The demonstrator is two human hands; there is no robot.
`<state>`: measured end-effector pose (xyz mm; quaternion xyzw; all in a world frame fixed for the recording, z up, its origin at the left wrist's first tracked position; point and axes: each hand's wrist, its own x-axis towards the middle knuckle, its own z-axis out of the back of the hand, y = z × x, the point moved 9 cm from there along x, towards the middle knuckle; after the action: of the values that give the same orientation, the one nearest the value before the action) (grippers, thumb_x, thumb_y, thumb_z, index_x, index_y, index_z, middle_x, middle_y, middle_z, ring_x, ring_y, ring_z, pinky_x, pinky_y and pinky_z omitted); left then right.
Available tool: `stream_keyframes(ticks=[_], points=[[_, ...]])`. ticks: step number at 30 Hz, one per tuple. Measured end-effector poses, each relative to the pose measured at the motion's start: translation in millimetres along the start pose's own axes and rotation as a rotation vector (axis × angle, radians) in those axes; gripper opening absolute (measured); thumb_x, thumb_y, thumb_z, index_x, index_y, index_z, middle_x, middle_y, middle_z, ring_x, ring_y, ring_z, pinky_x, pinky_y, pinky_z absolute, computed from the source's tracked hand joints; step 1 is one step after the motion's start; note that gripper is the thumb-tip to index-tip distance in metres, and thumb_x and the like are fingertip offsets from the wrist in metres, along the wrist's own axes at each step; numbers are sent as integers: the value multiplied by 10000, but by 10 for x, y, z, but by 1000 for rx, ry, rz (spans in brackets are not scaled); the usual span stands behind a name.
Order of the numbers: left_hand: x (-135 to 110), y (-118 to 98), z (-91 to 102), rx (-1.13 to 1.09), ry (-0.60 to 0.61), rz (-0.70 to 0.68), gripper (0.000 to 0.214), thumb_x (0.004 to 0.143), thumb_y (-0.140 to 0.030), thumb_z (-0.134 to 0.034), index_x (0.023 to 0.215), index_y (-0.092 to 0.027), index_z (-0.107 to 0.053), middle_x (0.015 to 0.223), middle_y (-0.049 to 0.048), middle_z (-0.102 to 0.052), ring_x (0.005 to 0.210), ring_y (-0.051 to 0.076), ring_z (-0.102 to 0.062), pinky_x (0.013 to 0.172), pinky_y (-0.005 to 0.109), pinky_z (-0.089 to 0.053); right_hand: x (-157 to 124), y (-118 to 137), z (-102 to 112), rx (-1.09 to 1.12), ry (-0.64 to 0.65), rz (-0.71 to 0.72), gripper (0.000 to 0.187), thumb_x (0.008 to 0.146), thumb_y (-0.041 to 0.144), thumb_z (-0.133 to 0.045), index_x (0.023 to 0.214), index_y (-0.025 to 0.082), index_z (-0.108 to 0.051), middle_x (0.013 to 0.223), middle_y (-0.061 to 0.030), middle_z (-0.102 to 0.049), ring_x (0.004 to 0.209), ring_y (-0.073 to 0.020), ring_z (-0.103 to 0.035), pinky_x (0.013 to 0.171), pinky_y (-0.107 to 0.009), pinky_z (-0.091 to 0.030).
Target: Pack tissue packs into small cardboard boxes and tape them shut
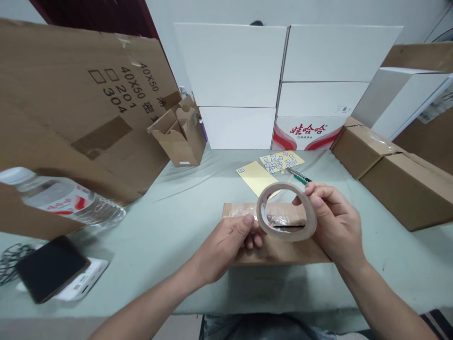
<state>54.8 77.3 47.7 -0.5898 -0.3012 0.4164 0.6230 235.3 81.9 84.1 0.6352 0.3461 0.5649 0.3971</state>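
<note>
Head view:
- Left hand [226, 250], fingers closed, pinches the tape roll [290, 236] at its near edge
- Right hand [336, 222], fingers curled, grips its far side
- Roll stands upright above a flat carton [279, 252]
- Beyond: yellow sheets [255, 177], green tool [299, 175], white boxes [230, 66]

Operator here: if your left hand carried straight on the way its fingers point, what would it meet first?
A tan ring of adhesive tape, held upright: the left hand already seems to touch it. Just beyond, probably the right hand, though depth is hard to judge from this view.
</note>
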Motion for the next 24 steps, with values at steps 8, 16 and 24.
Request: stream_keyframes(ticks=[8, 16, 24], points=[[42, 154, 206, -194, -165, 30, 522, 782, -683, -602, 766, -165, -539, 591, -27, -568, 498, 76, -421, 503, 192, -338, 22, 354, -249, -121, 205, 300, 78, 947, 167, -542, 910, 222, -585, 991, -38, -548, 968, -196, -584, 852, -375, -491], [-101, 46, 299, -147, -362, -141, 343, 799, -481, -692, 851, -159, -585, 780, 7, -619, 625, 99, -553, 588, 201, -457, 92, -7, -229, -338, 406, 172, 105, 958, 177, -536, 877, 222, -584, 859, -9, -563, 822, -136, -538, 731, -267, -440], [-275, 55, 253, 39, -430, -257, 189, 905, -392, -605, 876, -213, -552, 810, -11, -620, 657, 99, -527, 697, 195, -462, 115, -88, -192, -73, 398, -113, 86, 867, 268, -671, 814, 202, -659, 783, -17, -660, 678, -126, -597, 584, -219, -478]])
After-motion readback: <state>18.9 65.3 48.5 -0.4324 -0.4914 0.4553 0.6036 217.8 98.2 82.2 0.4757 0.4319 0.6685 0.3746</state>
